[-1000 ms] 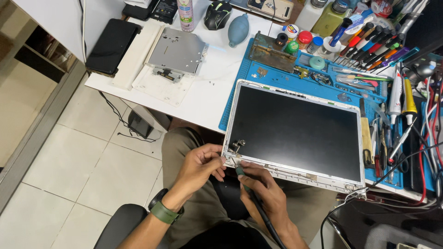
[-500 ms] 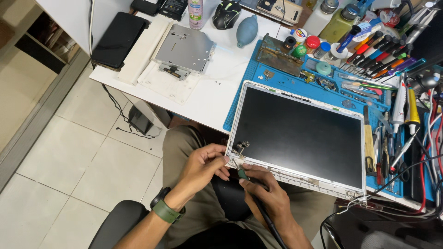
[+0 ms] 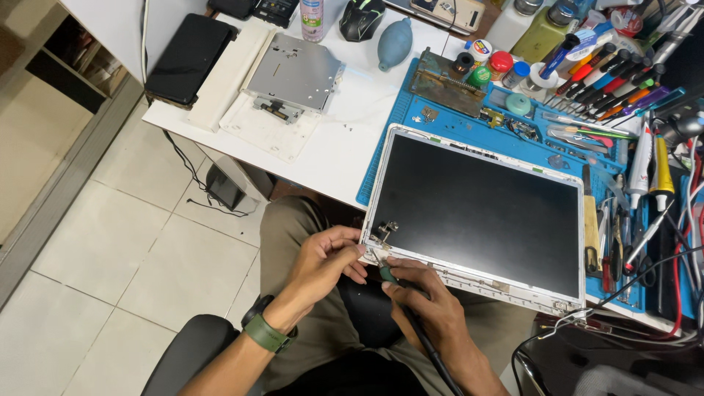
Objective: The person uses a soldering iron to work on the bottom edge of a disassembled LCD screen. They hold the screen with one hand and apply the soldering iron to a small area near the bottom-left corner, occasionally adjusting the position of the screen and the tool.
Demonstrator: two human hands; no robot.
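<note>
Head view: left hand (image 3: 323, 260) pinches white-framed black laptop screen panel's (image 3: 477, 213) near-left corner hinge (image 3: 386, 232), right hand (image 3: 429, 304) grips dark-handled screwdriver (image 3: 411, 315).

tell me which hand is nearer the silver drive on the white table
Left. The left hand sits at the screen's lower-left corner, below the drive; the right hand, holding a tool, is farther off.

Place: an electronics repair workshop, probably a small one, though little of the room shows.
Desk: white desk (image 3: 352, 139) carrying a blue repair mat (image 3: 411, 110) with parts trays.
Tools: rows of screwdrivers (image 3: 609, 77), tweezers, glue tubes, a dust blower (image 3: 394, 44).
Work pieces: bare laptop screen panel (image 3: 477, 213), a removed optical drive (image 3: 293, 73).
Floor: pale tiles (image 3: 147, 242), loose cables.
</note>
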